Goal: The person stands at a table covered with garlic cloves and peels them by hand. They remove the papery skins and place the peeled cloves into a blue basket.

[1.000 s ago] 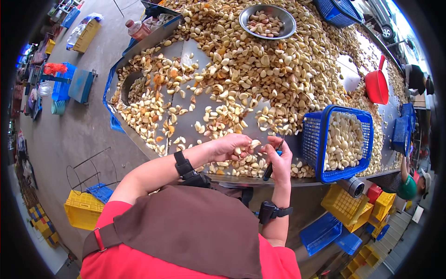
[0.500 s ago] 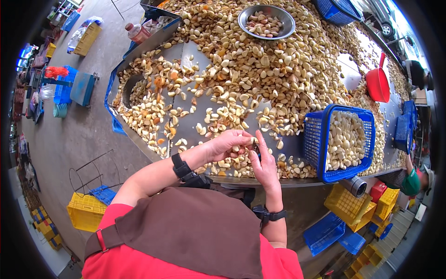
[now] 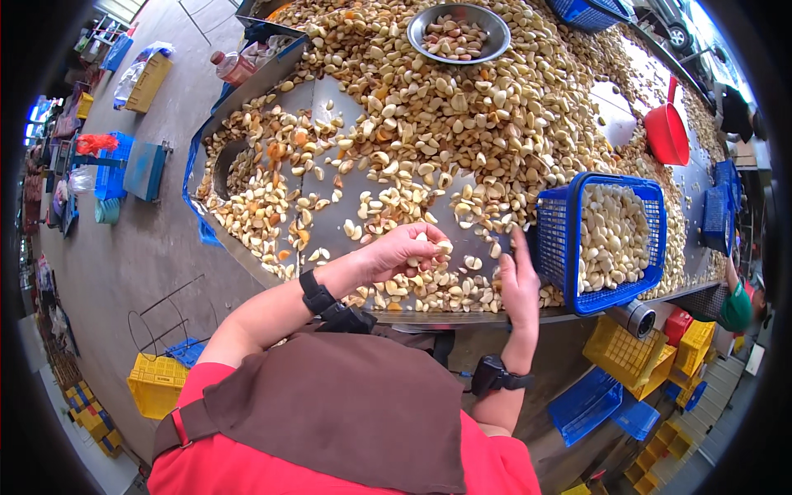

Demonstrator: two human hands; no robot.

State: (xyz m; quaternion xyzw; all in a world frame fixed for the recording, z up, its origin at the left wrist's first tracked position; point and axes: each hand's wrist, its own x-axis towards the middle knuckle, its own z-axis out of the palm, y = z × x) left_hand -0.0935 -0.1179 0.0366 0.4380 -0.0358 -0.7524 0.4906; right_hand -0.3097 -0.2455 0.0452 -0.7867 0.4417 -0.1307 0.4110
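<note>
In the head view, the main change is at the right hand. Half a second ago it is close against the left hand; now it stands apart, just beside the side wall of the blue basket. Its fingers point away from the person and its thumb is spread. One second ago a small knife shows in this hand. Now I cannot find it clearly, so I cannot tell if the right grip is holding it.

The left hand stays almost in the same place, over the near part of the desk. Its grip is narrow and holds some garlic cloves, with one pale clove showing at the fingertips. As I judge, this means the two hands are not working on the same clove at this moment.

Loose cloves lie around the hands, and a large heap lies beyond them. The basket contains paler cloves, and a metal bowl rests on the heap.
</note>
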